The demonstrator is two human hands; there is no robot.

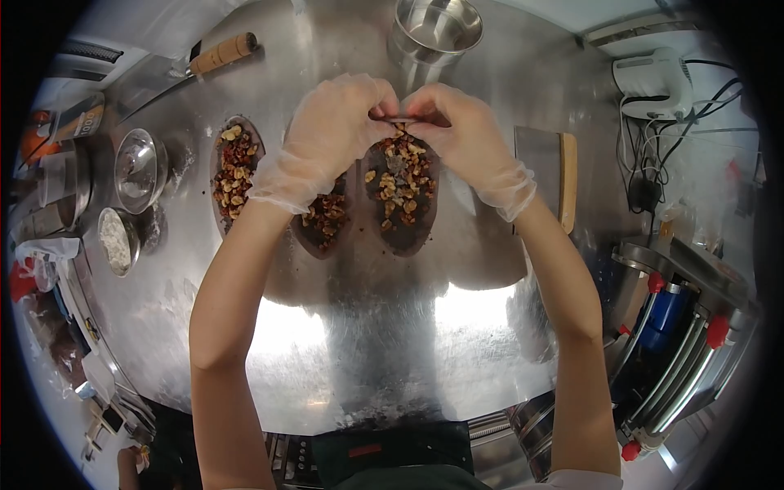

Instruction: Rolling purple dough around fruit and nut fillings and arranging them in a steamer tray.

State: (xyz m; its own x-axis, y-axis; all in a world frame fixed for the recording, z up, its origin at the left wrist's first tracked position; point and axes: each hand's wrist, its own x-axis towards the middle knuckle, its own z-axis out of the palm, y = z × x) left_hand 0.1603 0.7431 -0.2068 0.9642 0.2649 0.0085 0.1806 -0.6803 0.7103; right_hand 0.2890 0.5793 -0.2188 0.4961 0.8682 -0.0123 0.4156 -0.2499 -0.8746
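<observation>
Both my hands wear clear plastic gloves. At the far end of the right-hand piece of brown dough (406, 238), my left hand (336, 122) and my right hand (460, 131) pinch the dough's edge, fingertips nearly meeting. This flat, long oval is topped with walnut pieces and dark red dried fruit (404, 175). A middle dough piece (321, 250) with the same topping lies under my left wrist, its far part mostly hidden. Left of my left forearm rests a third topped dough oval (256, 137), partly covered by the arm.
Beyond my hands stands a steel pot (433, 45). A wooden-handled knife (224, 53) lies far left, above a clear bowl (140, 171) and a bowl of white flour (118, 242). A wooden-edged scraper (536, 167) lies right, near a white hand mixer (653, 82) and a metal machine with red knobs (686, 327).
</observation>
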